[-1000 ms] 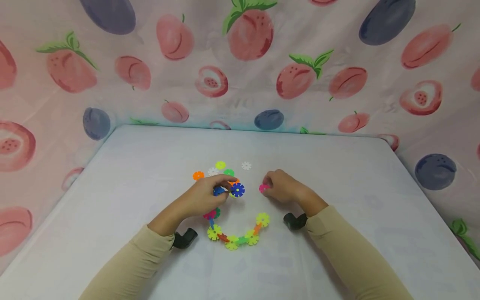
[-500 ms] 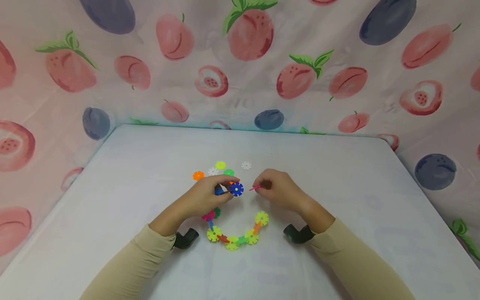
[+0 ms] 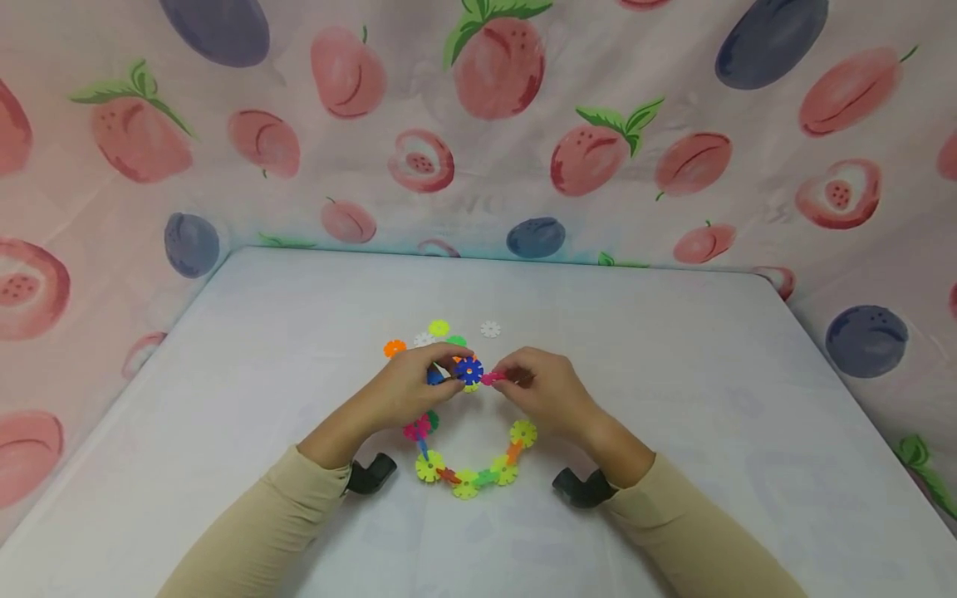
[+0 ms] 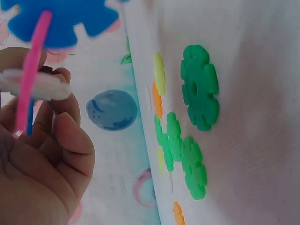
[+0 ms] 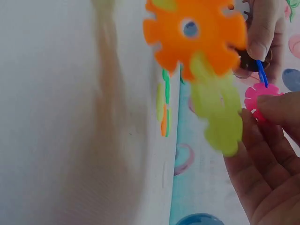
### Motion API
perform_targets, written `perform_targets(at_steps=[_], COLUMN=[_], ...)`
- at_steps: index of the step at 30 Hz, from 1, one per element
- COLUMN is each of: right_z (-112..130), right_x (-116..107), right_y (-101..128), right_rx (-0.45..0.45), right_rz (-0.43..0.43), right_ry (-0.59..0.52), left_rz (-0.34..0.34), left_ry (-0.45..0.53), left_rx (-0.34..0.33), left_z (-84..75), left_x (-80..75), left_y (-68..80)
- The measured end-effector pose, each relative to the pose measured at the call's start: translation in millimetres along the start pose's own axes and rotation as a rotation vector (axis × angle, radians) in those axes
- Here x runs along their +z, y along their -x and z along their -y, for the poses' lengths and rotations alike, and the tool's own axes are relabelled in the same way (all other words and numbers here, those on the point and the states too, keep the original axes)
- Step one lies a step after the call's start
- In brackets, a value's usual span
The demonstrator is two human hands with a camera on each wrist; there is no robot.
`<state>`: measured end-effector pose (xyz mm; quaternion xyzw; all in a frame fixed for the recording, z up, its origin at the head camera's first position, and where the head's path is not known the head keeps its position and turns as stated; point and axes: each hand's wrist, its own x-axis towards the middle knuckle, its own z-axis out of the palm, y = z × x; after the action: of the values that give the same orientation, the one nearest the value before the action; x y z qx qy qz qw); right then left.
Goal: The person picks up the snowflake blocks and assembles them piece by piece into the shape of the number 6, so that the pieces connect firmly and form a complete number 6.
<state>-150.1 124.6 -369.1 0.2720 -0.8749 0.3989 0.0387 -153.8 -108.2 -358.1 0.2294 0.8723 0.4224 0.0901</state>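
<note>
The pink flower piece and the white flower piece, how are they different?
The pink flower piece is pinched in the right hand and held up off the table; the white flower piece lies flat on the table, touched by nobody. The pink one is right beside the blue piece that the left hand holds; the white one sits apart, farther back. Both share the same notched flower shape.

A blue flower disc (image 3: 470,370) sits at the left hand's (image 3: 407,389) fingertips, a pink disc (image 3: 491,379) at the right hand's (image 3: 542,390). The chain (image 3: 471,465) is yellow, orange, green. The peach-and-plum cloth (image 3: 478,124) is pink.
</note>
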Motion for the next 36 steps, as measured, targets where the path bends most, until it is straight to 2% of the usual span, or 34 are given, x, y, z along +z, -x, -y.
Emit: perform_targets(at_steps=[10,18,22,31,36], right_z=[4,6,6,6,5], right_x=[9,12,13,12,10], right_y=[3,4,4,2,-2], right_rx=[0.021,-0.091,-0.109,-0.055,-0.008], right_rz=[-0.075,-0.135,-0.146,-0.107,-0.036], right_ry=[0.037,0.1,0.108,0.106,0.064], left_rz=[0.0,-0.004,-0.008,-0.016,0.013], left_ry=[-0.029,-0.151,-0.167,-0.123,-0.121], left_rx=[-0.01,0.072,0.089,0.043,0.034], left_z=[-2.6,-7.8,-8.2,-8.8,-7.9], left_x=[3.3,4.3,4.3,3.7,-0.3], left_y=[-2.2,-3.6,-4.2,-2.8,-2.2])
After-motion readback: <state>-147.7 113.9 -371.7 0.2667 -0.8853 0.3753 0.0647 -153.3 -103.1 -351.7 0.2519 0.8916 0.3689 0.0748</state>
